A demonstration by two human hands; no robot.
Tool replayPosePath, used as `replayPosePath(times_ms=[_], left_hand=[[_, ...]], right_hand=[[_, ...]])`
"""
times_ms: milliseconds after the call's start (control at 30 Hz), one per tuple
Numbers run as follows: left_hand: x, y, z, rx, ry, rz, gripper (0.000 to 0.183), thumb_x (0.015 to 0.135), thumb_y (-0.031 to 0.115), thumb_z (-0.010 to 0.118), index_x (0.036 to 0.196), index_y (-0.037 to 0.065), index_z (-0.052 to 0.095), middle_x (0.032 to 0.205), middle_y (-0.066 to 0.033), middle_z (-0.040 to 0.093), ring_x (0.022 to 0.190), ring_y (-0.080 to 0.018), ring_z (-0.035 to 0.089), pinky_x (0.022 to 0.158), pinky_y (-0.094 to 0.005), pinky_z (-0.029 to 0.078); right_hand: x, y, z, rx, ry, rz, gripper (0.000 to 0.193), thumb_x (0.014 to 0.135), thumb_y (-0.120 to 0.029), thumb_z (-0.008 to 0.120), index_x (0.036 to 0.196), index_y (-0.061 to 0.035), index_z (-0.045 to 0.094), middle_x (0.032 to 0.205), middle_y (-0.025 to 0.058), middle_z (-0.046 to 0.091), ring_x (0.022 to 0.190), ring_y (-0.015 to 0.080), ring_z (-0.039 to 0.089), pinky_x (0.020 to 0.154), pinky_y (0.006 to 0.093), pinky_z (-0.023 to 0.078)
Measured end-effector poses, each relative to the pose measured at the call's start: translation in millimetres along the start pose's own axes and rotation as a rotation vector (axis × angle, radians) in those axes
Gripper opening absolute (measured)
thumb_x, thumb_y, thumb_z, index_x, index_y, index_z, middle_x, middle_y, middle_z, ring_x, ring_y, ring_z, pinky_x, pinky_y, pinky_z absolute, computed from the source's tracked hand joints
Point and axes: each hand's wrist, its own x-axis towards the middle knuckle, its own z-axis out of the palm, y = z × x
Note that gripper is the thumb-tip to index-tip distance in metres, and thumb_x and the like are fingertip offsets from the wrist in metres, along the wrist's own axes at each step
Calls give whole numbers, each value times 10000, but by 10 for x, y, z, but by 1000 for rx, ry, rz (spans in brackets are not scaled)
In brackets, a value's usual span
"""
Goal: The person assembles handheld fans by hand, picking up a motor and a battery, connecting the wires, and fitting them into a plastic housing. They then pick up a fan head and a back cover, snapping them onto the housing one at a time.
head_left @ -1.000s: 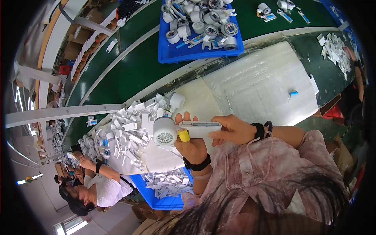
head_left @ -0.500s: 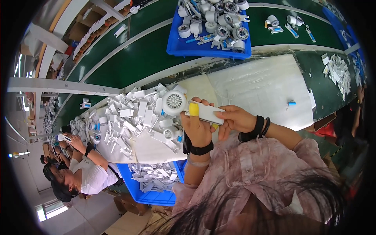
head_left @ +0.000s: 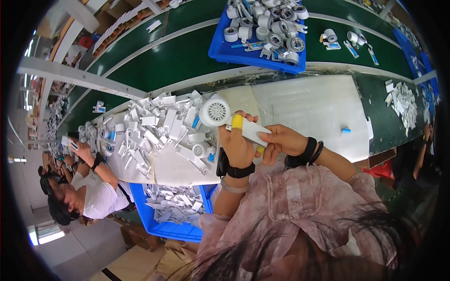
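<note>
A white handheld fan [head_left: 217,112] with a round, slotted grille is between my two hands, its head pointing up and to the left. My left hand [head_left: 239,149] wraps around the handle just below the head, with a yellow finger wrap [head_left: 237,122] on one finger. At the handle's lower end, my right hand [head_left: 287,141] grips it with the thumb pressed on the white casing. Some of the handle's underside is hidden by my fingers. Next to my left hand lies another round-grilled white fan part [head_left: 200,150] at the edge of a pile of white plastic pieces [head_left: 157,122].
A blue bin [head_left: 220,55] full of round white fan parts stands at the back. Another blue bin [head_left: 136,196] with white pieces sits below the table's near edge. A small blue part [head_left: 346,130] lies on the white sheet [head_left: 309,107]. At left, a co-worker [head_left: 101,196] handles something.
The view has shifted slightly, so the bins and pile sit differently in the picture. Both hands keep their grip on the fan, which shows little other change.
</note>
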Motion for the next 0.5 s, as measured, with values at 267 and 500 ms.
replayPosePath(times_ms=[267,500], left_hand=[[17,-53,-47,-13,-19,-23,292,949,52,475,1235,78,419,1019,-79,530,917,-204,565,899,-442,497],[-29,76,19,83,1,-118,323,988,134,472,1279,4,420,1183,-127,565,1048,-236,597,868,-358,515]], right_hand=[[-10,70,12,-66,78,-50,451,972,-360,522,1207,19,459,963,181,672,683,211,699,627,295,589],[-87,24,206,-435,305,-215,341,985,-224,506,1221,17,452,981,117,673,745,189,700,633,276,574]])
